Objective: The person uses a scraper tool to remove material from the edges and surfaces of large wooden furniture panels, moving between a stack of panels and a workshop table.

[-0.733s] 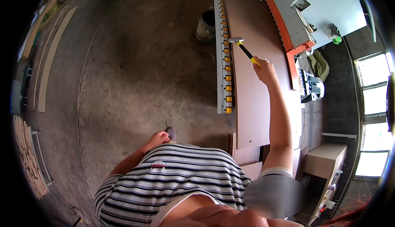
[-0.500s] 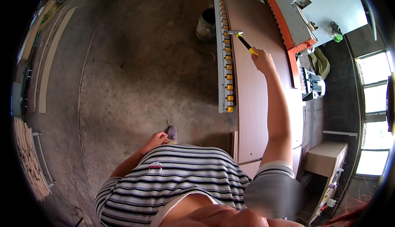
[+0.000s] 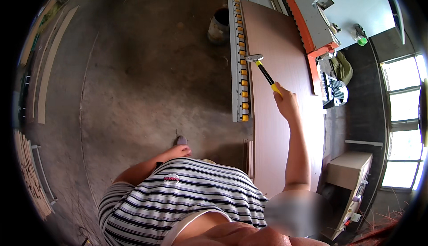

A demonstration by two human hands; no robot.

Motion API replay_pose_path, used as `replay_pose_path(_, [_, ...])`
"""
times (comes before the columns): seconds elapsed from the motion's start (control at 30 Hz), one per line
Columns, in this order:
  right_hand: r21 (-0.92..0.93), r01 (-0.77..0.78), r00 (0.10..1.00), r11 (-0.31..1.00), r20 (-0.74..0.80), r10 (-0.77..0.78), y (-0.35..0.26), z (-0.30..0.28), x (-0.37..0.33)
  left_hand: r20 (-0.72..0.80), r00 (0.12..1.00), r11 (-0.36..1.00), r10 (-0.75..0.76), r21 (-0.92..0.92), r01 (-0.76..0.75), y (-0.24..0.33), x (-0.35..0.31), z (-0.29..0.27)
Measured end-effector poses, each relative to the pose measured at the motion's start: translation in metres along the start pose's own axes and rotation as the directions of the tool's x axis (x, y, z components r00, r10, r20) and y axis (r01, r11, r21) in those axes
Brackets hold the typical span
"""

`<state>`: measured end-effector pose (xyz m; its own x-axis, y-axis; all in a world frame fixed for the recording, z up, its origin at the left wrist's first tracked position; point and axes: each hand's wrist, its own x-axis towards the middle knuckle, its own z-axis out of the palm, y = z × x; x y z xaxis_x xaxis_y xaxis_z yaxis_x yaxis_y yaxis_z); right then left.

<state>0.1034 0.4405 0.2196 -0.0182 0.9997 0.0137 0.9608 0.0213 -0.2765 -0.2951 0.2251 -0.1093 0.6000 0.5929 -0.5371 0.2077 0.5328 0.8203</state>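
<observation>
My right hand [image 3: 287,102] is wrapped round the yellow and black handle of a scraper [image 3: 266,75]. The scraper's wide metal head lies at the left edge of a long, light brown board [image 3: 278,54], next to the row of yellow rollers. My right arm reaches forward over the board, which lies lengthwise away from me. In front of my belly is my left hand [image 3: 180,150], its fingers loosely curled with nothing visible in them.
A grey rail with yellow rollers [image 3: 243,83] runs along the board's left side. An orange toothed machine beam [image 3: 299,20] flanks its right. A bucket [image 3: 218,26] stands on the floor beyond the rail. Wood strips [image 3: 33,174] are stacked at far left; a wooden cabinet [image 3: 350,168] stands right.
The scraper and my right hand have come nearer to me along the board's left edge. The board has slid toward me too. My left hand has shifted slightly at my belly.
</observation>
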Motion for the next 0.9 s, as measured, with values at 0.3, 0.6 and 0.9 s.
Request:
replay_pose_path(0.3, [-0.068, -0.087, 0.996, 0.994, 0.03, 0.089, -0.037, 0.015, 0.081, 0.412, 0.911, 0.985, 0.001, -0.156, 0.069, 0.155, 0.076, 0.088])
replay_pose_path(0.6, [0.406, -0.037, 0.959, 0.913, -0.241, 0.146, 0.022, 0.012, 0.101, 0.309, 0.947, 0.824, 0.09, -0.557, 0.103, 0.219, 0.111, 0.18])
replay_pose_path(0.9, [0.196, -0.653, 0.567, 0.732, -0.513, 0.644, 0.363, -0.02, -0.259, -0.007, 0.998, 0.968, 0.055, -0.245, -0.055, 0.204, 0.097, 0.218])
